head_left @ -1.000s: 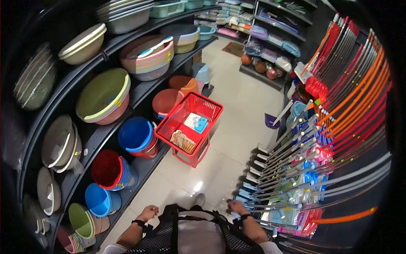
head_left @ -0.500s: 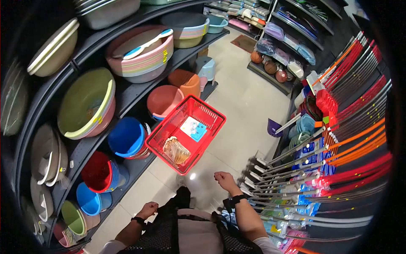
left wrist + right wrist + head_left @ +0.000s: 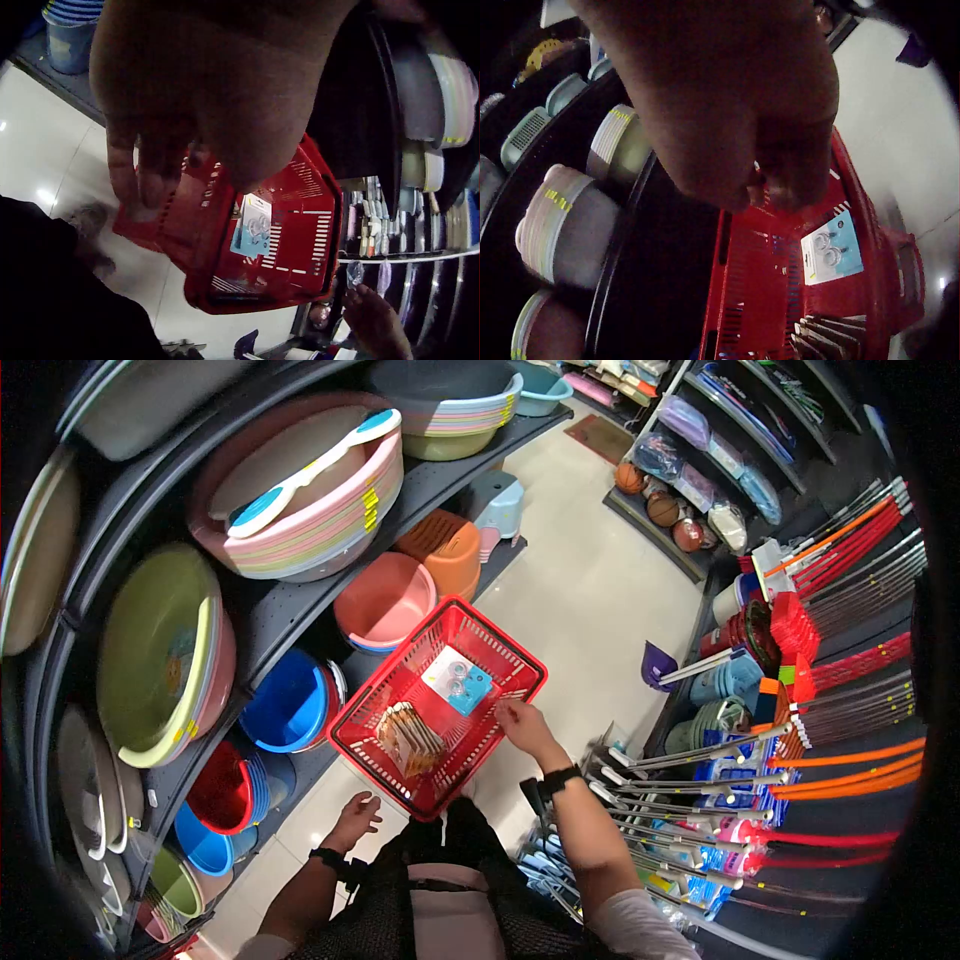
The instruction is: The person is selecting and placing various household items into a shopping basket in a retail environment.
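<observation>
A red plastic shopping basket (image 3: 338, 738) stands in the aisle before the person. Inside lie a white-and-blue card pack (image 3: 458, 680) with two clear round items on it and a bundle of thin, brownish flat pieces (image 3: 410, 740). The right hand (image 3: 526, 730) is at the basket's right rim, its fingers loosely bent; in the right wrist view the basket shows below them. Just off the basket's near left corner, the left hand (image 3: 355, 821) has relaxed, spread fingers and holds nothing.
Shelves on the left carry stacked basins (image 3: 300, 490) and buckets (image 3: 290, 705). Mops and brooms with long handles (image 3: 850, 760) line the right side, their ends jutting toward the aisle. A purple dustpan (image 3: 658, 666) and several balls (image 3: 662, 509) are farther ahead.
The person has come closer to the basket, which appears larger. The right hand has moved forward and up to its right rim; the left hand has come near its front left corner, fingers spreading.
</observation>
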Available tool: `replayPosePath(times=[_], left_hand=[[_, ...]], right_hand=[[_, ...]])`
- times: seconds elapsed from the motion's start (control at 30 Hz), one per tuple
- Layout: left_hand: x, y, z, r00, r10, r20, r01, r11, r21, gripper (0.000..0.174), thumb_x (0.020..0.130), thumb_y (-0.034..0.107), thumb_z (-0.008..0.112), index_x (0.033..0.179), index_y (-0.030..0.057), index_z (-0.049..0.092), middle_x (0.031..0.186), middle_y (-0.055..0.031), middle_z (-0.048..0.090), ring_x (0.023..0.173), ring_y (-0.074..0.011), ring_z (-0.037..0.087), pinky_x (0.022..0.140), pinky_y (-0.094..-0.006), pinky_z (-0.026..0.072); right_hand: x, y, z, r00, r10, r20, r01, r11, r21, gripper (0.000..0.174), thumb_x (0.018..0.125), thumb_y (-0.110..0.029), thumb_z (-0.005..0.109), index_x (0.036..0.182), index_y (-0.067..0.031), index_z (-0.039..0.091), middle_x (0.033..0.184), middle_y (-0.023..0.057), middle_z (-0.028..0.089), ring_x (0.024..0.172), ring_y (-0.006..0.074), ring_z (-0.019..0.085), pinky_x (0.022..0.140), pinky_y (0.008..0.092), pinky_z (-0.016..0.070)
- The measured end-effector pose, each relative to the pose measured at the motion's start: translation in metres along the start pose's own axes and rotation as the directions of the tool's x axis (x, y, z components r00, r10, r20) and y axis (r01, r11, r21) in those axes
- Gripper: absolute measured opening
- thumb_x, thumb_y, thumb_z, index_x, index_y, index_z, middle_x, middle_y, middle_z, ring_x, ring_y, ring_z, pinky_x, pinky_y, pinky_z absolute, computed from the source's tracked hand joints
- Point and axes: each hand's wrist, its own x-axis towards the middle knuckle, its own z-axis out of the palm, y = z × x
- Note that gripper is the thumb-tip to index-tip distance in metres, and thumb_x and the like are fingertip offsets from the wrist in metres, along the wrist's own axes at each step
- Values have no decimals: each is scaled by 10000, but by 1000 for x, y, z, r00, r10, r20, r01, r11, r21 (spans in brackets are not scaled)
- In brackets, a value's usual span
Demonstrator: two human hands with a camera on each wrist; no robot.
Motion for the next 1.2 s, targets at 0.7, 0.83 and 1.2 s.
replayPosePath(times=[0.7, 0.83, 1.2], left_hand=[[67, 66, 58, 927, -54, -370, 85, 994, 69, 406, 950, 161, 622, 1264, 49, 391, 1022, -132, 635, 862, -205, 692, 625, -330, 576], [66, 70, 61, 920, -51, -388, 99, 990, 105, 465, 925, 194, 646, 1286, 20, 412, 1050, -173, 673, 871, -244, 705, 649, -354, 586], [15, 75, 67, 865, 348, -360, -209, 904, 372, 430, 900, 178, 712, 1248, 16, 518, 1004, -122, 651, 783, -201, 655, 706, -362, 554]], right_hand=[[254, 293, 192, 795, 606, -32, -596, 789, 153, 269, 813, -290, 704, 936, -51, 695, 692, 53, 615, 548, 212, 560, 513, 379, 488], [247, 289, 186, 985, 113, -130, -94, 985, 146, 228, 876, -246, 670, 1005, -59, 660, 705, 68, 625, 552, 216, 592, 467, 392, 490], [104, 79, 49, 955, 266, 132, -297, 876, 379, 202, 938, -199, 655, 1051, -42, 597, 841, 53, 650, 633, 136, 628, 525, 285, 540]])
